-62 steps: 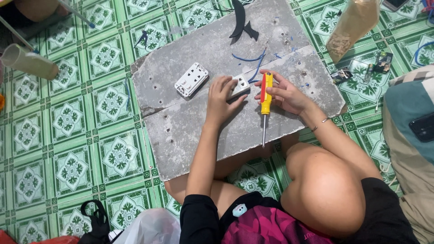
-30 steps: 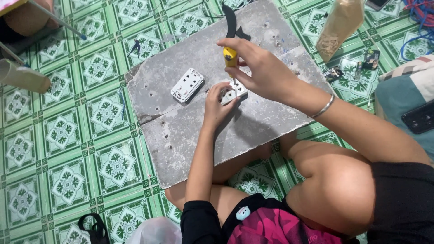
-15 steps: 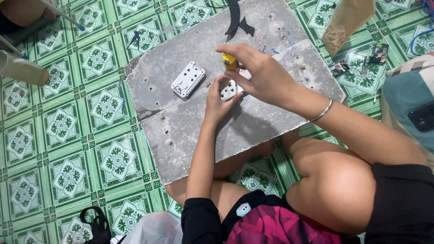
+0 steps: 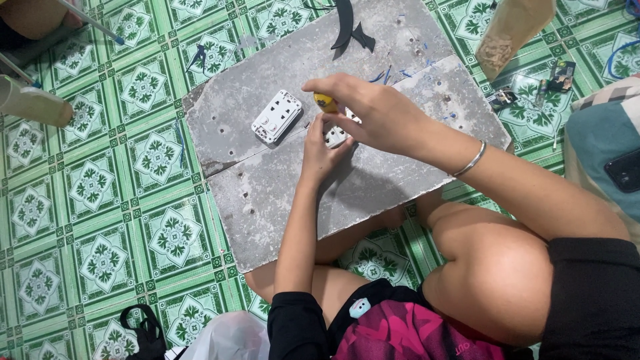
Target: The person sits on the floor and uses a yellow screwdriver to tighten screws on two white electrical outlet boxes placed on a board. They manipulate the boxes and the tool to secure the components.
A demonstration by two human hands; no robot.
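Head view: a person is sitting on a green patterned tile floor point(image 4: 93, 220) with a grey, drilled board point(image 4: 280, 187) lying in front of the knees. The left hand point(image 4: 323, 150) is resting on the board, its fingers closed around a small white socket piece point(image 4: 335, 137) and pinning it down near the board's middle. The right hand point(image 4: 370, 113) is reaching across above it, clenched around a yellow-handled screwdriver point(image 4: 325, 103); only the top of the handle is showing between thumb and fingers, and the tip is hidden, so I cannot tell whether it is touching the socket piece. A metal bangle point(image 4: 470, 160) is sitting on the right wrist.

Just to the left of both hands, a white switch-and-socket plate point(image 4: 276, 117) is lying flat on the board, apart from the fingers. A black curved part point(image 4: 345, 23) is lying at the board's far edge, with blue wire scraps point(image 4: 390, 73) scattered near it. A dark phone point(image 4: 623, 170) is lying on a teal cushion point(image 4: 597, 140) at the right edge.
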